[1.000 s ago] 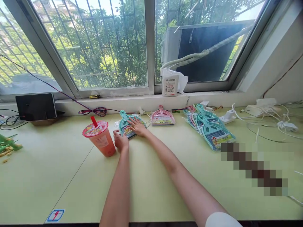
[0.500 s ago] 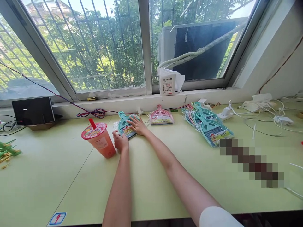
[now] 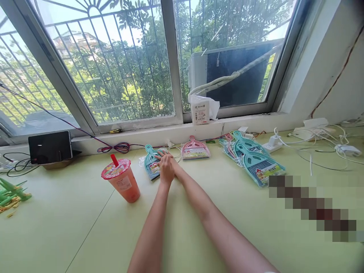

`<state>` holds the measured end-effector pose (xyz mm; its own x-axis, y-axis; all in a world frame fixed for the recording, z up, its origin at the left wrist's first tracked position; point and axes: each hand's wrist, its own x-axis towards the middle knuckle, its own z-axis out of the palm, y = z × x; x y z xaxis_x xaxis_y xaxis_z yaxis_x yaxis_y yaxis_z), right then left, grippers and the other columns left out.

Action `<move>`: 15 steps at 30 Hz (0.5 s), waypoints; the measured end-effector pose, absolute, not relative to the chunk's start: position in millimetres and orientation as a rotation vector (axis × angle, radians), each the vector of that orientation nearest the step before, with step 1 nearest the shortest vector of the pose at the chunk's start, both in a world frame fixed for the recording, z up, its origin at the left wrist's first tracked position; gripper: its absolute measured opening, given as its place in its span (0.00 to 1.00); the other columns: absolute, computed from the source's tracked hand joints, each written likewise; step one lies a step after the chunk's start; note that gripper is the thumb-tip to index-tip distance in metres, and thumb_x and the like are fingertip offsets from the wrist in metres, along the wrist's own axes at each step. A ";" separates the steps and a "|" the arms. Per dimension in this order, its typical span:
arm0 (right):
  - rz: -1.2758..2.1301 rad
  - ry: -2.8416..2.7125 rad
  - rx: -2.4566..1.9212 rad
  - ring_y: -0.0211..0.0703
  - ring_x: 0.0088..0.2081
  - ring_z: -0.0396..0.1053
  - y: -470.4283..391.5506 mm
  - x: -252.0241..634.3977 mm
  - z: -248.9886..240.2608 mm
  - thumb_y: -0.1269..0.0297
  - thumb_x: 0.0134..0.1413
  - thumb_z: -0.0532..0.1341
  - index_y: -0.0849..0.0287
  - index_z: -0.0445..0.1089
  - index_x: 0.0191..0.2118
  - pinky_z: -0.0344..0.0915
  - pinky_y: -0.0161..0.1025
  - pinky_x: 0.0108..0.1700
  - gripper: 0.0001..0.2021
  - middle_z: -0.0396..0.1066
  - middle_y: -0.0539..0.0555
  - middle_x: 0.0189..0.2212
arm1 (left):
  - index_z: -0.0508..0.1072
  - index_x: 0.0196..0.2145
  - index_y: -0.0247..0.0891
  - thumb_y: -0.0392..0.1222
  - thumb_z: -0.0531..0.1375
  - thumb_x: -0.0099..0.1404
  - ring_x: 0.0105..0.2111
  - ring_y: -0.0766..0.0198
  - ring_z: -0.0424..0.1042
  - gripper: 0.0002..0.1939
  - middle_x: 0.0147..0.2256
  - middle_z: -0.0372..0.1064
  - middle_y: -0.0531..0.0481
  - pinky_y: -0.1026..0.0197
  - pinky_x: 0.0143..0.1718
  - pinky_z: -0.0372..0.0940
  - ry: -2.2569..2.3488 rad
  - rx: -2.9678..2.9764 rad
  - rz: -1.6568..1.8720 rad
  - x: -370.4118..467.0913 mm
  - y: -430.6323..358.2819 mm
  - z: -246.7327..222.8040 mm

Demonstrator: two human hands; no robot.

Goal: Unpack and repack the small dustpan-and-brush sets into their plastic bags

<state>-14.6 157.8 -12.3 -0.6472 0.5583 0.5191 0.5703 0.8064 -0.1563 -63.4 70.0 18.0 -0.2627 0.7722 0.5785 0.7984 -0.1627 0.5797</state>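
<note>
A teal dustpan-and-brush set (image 3: 152,163) in clear wrap lies on the pale green table, partly hidden by my hands. My right hand (image 3: 172,162) rests at its right side, fingers spread over it. Across the back of that hand lies my left hand (image 3: 166,168); its fingertips are hard to make out. Just right of them is a pink set (image 3: 195,149). Several teal sets (image 3: 257,161) overlap in a pile farther right. A cup of red drink (image 3: 126,184) with a red straw stands left of my hands.
A dark tablet (image 3: 50,147) leans at the back left, near coiled cables (image 3: 118,147). Green and yellow pieces (image 3: 13,195) lie at the left edge. White cables and a power strip (image 3: 272,144) are at the back right. A small box (image 3: 200,113) stands on the sill.
My left hand has left the near edge of the teal set and moved right onto my right hand. The view has tilted up slightly.
</note>
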 end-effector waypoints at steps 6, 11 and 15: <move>-0.020 -2.405 -0.908 0.49 0.70 0.35 161.6 -17.9 -22.3 0.53 0.65 0.46 0.50 0.50 0.67 0.34 0.52 0.68 0.26 0.41 0.50 0.69 | 0.69 0.34 0.35 0.28 0.40 0.61 0.31 0.61 0.71 0.19 0.31 0.70 0.44 0.60 0.39 0.65 -2.302 -1.310 -1.726 -103.4 115.4 12.9; 0.055 -2.354 -0.923 0.49 0.70 0.34 162.1 -17.8 -30.0 0.51 0.65 0.48 0.49 0.50 0.66 0.31 0.55 0.68 0.27 0.41 0.50 0.69 | 0.67 0.26 0.39 0.30 0.43 0.60 0.32 0.61 0.70 0.15 0.28 0.69 0.47 0.61 0.42 0.63 -2.259 -1.068 -1.762 -113.7 124.9 -8.4; 0.079 -2.364 -0.939 0.49 0.70 0.32 165.9 -16.8 -31.0 0.52 0.65 0.48 0.50 0.50 0.66 0.28 0.53 0.68 0.26 0.40 0.49 0.69 | 0.67 0.27 0.38 0.30 0.44 0.61 0.33 0.61 0.69 0.14 0.29 0.70 0.47 0.61 0.42 0.62 -2.220 -1.066 -1.763 -110.1 130.2 -13.5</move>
